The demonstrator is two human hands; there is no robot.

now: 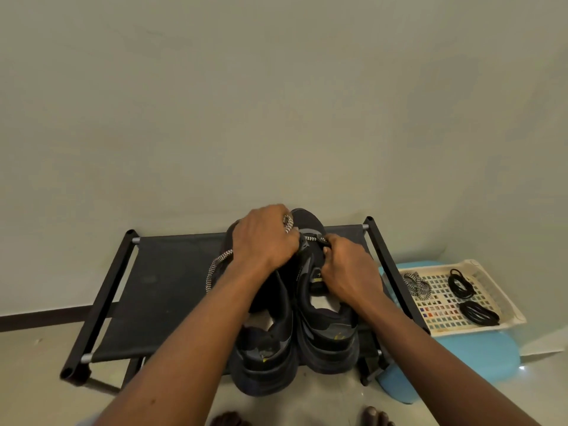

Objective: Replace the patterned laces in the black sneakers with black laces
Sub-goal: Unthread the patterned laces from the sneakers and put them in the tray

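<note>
Pale wall behind, light floor below. A black fabric-topped shoe rack with black side rails stands against the wall. Just to its right is a light-blue plastic stool, carrying a cream lattice tray. Two black sneakers stand side by side on the rack, heels toward the camera and overhanging its front edge: left sneaker, right sneaker. Yellow markings show on the right sneaker's tongue label and on both heels; no writing or brand can be read. The left hand lies over the front of the left sneaker, clenched round the patterned lace, a black-and-white woven cord. One part of the cord loops out to the left of the wrist and its end projects between the fingers. The right hand rests on the right sneaker's tongue. Its fingertips are curled and pinch the same patterned cord where it crosses the foremost eyelets. On the tray lie a second patterned lace, bundled at the left end, and two coiled black laces, apart from one another and untouched. Bare toes show at the bottom edge.
</note>
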